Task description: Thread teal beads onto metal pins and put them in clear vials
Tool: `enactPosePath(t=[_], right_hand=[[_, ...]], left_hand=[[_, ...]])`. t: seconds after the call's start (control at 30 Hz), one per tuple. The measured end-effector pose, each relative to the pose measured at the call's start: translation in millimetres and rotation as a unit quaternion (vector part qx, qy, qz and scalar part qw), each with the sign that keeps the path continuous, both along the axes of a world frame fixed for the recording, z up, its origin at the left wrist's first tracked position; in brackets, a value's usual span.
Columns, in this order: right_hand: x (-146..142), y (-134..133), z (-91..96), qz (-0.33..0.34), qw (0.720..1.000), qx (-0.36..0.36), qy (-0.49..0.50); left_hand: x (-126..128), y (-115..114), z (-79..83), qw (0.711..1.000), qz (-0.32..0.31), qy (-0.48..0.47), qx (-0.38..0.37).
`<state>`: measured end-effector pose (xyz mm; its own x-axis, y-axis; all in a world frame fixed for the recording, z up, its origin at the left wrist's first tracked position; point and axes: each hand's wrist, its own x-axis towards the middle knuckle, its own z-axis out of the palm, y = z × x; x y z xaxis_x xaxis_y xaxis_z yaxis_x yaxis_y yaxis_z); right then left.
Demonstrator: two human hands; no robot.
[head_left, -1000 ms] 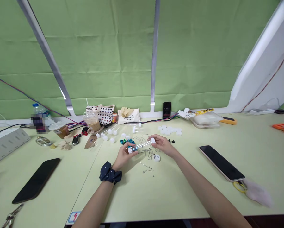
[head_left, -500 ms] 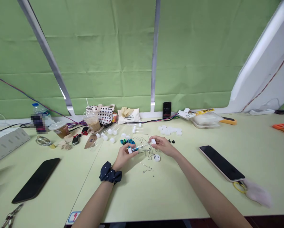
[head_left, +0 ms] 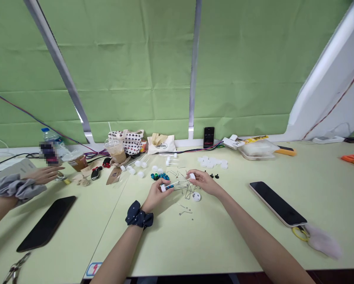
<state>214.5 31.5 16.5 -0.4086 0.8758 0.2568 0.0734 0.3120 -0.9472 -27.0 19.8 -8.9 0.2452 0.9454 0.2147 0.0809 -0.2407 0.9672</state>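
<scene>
My left hand [head_left: 153, 196], a dark dotted scrunchie on its wrist, is closed around a clear tube [head_left: 173, 185] that has a white end and small blue pieces inside. To its right, my right hand [head_left: 205, 182] pinches a white cap [head_left: 191, 176] near the tube's other end. Below and between the hands lie bent metal wires [head_left: 187, 193] and a white disc with holes [head_left: 196, 197]. A pile of shiny blue and green pieces [head_left: 160, 176] sits just beyond my left fingers.
Another person's hand [head_left: 43, 174] reaches in from the left. White caps [head_left: 212, 162] and capped tubes [head_left: 131, 170] lie farther back. Phones [head_left: 277, 203] rest on both sides. An iced drink cup [head_left: 115, 150] and a plastic box [head_left: 257, 150] stand near the green curtain [head_left: 120, 79].
Another person's hand with a grey scrunchie has come in at the left edge. My hands keep nearly the same pose around the tube and cap.
</scene>
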Motion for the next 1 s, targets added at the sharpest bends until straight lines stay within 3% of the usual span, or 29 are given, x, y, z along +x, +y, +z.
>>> enactPosePath(t=[0.3, 0.57, 1.0], right_hand=[[-1.6, 0.1, -2.2, 0.001, 1.000, 0.020, -0.014], [0.9, -1.8, 0.6, 0.027, 0.998, 0.033, -0.035], [1.2, -1.9, 1.5, 0.046, 0.996, 0.045, -0.054]], left_hand=[[-0.2, -0.1, 1.8, 1.000, -0.013, 0.018, 0.006], [0.0, -2.1, 1.4, 0.998, -0.062, 0.012, -0.024], [-2.0, 0.9, 2.2, 0.998, -0.030, 0.054, 0.015]])
